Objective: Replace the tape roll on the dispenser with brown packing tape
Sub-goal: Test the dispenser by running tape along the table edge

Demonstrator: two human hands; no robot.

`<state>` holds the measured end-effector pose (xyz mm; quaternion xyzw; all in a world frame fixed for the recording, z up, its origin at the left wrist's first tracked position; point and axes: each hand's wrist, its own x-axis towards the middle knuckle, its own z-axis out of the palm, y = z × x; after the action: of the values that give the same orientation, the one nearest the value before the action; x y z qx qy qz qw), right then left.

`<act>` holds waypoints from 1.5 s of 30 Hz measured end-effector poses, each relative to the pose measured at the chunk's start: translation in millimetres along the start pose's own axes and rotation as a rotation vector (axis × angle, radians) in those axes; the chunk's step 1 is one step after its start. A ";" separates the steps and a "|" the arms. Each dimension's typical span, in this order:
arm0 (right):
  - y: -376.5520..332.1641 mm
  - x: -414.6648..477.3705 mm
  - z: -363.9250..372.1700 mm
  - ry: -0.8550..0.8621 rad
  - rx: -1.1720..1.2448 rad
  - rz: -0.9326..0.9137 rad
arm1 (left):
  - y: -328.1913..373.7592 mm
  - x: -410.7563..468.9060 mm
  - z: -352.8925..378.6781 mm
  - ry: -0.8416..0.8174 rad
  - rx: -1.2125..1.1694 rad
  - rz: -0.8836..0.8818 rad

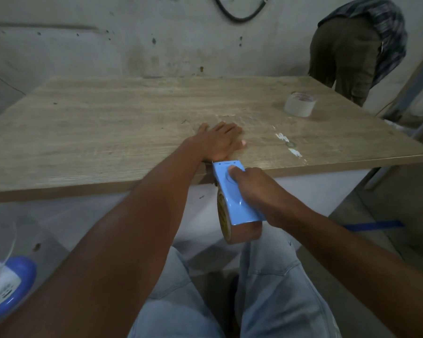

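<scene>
Brown roll (242,231) seated in blue dispenser (232,193), hanging just below and in front of table (108,132) edge, under the right palm. Right hand (257,191) clamped on dispenser: thumb pressed on round hub, fingers wrapped round the far side, out of sight. Dispenser nose touching or just short of table edge, hard by left wrist; cannot tell which. Left hand (220,140) flat on tabletop, fingers spread, holding nothing visible. Judged: roll light, stiff at core, outer face slick, adhesive side tacky; best gripped by its flat sides or core, clear of the loose end. Dispenser shell hard plastic, smooth; cutter teeth near nose to be avoided. Pale roll (300,103) well beyond left fingertips, far right on table. Second person (357,47) bent over past table corner.
</scene>
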<state>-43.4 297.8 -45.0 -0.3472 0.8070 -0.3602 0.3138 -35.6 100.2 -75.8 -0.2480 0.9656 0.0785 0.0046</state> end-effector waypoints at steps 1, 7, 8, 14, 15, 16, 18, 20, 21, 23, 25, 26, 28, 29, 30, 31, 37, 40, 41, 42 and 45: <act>0.9 -0.2 -0.2 -0.004 0.002 -0.004 | -0.5 -0.6 0.2 0.002 -0.003 0.000; 6.4 -5.5 0.6 -0.019 0.018 0.016 | 1.1 -3.6 -0.9 -0.003 0.019 -0.005; 6.0 -5.6 0.9 -0.019 0.013 0.008 | 1.1 -4.3 -1.0 -0.011 0.024 -0.012; 7.6 -3.7 0.2 -0.052 -0.068 -0.050 | 20.7 9.4 -0.8 -0.008 -0.019 -0.124; 7.1 -2.2 -0.4 -0.066 -0.091 -0.063 | 24.0 11.3 0.5 0.023 -0.010 -0.131; 6.8 -1.1 -1.0 -0.069 -0.113 -0.053 | 25.9 12.9 3.0 0.054 -0.007 -0.130; 7.5 1.6 -1.2 -0.064 -0.175 -0.031 | 24.5 12.4 6.1 0.110 -0.026 -0.111; 9.9 2.0 1.1 -0.057 -0.218 -0.043 | 21.1 10.8 6.8 0.129 -0.050 -0.088; 11.7 1.1 1.2 -0.055 -0.234 -0.061 | 20.2 10.3 6.6 0.128 -0.054 -0.074; 12.7 -0.2 2.1 -0.050 -0.236 -0.105 | 19.9 9.9 6.0 0.122 -0.054 -0.050; 14.2 0.9 1.5 -0.059 -0.207 -0.105 | 19.5 10.5 6.0 0.123 -0.056 -0.042; 14.5 1.5 1.2 -0.070 -0.196 -0.092 | 19.0 11.2 6.4 0.127 -0.058 -0.044; 15.2 2.3 0.9 -0.077 -0.171 -0.088 | 17.7 11.5 7.6 0.136 -0.055 -0.049; 15.5 2.8 0.8 -0.073 -0.159 -0.090 | 17.2 11.8 7.8 0.139 -0.057 -0.051; 15.8 2.1 0.5 -0.068 -0.148 -0.088 | 17.5 11.9 7.7 0.139 -0.064 -0.050; 17.1 1.8 0.8 -0.073 -0.146 -0.081 | 18.1 11.8 8.0 0.141 -0.070 -0.050; 15.7 2.5 -1.6 -0.080 -0.095 -0.031 | 19.6 10.8 8.0 0.150 -0.061 -0.048; 14.9 4.4 -3.0 -0.105 -0.085 -0.014 | 20.4 10.6 8.2 0.150 -0.053 -0.047; 15.5 6.5 -3.1 -0.107 -0.061 -0.005 | 20.2 10.9 8.5 0.149 -0.053 -0.049; 15.2 7.7 -3.3 -0.107 -0.041 0.010 | 20.2 11.3 9.0 0.150 -0.051 -0.050; 14.6 11.9 -2.2 -0.098 -0.016 0.054 | 19.8 11.8 9.8 0.148 -0.036 -0.059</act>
<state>-56.7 296.6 -58.5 -0.3450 0.8025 -0.3278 0.3599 -55.8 113.1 -83.2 -0.2813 0.9540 0.0773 -0.0691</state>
